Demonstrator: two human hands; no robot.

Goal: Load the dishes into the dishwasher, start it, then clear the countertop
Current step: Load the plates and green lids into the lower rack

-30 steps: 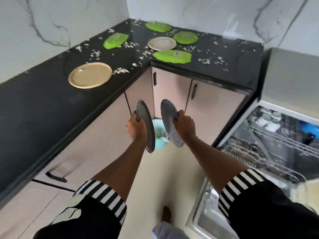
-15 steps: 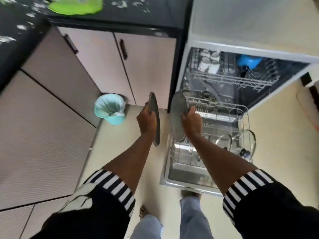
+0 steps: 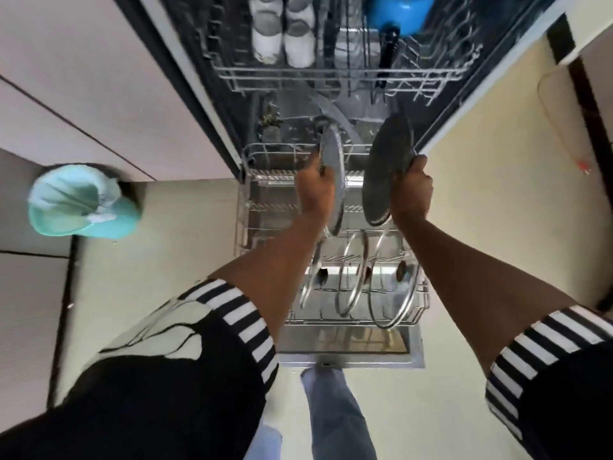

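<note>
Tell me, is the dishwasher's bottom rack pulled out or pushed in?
Pulled out: the bottom rack sits out over the lowered door.

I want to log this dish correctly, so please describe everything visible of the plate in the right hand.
The plate is round, dark grey and speckled, perhaps metal or stoneware. It stands on edge, nearly upright, with its broad face turned toward the left. The right hand grips its right rim. It hangs over the pulled-out lower rack; whether its lower edge touches the wires cannot be told.
</note>
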